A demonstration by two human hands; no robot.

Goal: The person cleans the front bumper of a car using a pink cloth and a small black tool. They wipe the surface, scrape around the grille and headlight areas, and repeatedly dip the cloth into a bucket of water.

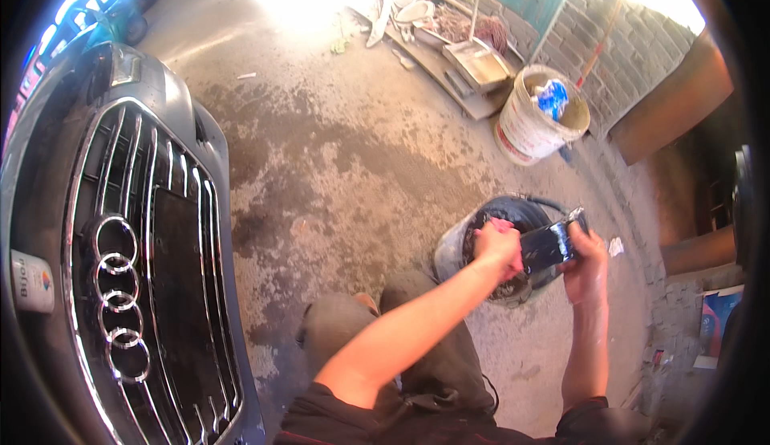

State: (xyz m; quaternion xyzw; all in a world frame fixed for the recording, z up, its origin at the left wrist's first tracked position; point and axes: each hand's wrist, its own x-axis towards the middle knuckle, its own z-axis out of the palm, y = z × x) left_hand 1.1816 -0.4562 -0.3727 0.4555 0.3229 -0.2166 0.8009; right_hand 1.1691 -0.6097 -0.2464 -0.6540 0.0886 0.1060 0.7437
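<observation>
Over a bucket (451,254) on the floor in front of me, both my hands are at work. My left hand (499,251) is closed in a fist, with a bit of pink material, perhaps a cloth, showing at its top. It sits against the left end of a glossy black, flat, box-like part (549,246), wet or shiny on top. My right hand (585,254) grips the right end of that part, thumb and fingers wrapped round it. The bucket holds something dark, mostly hidden by my left hand and the part.
To my left stands a dark car front with a chrome-barred grille (180,284) and several linked rings. A white bucket (533,136) with a blue-and-white wrapper stands farther off, near a dustpan (480,64) and boards by a brick wall (642,60). The concrete floor (321,164) has damp patches.
</observation>
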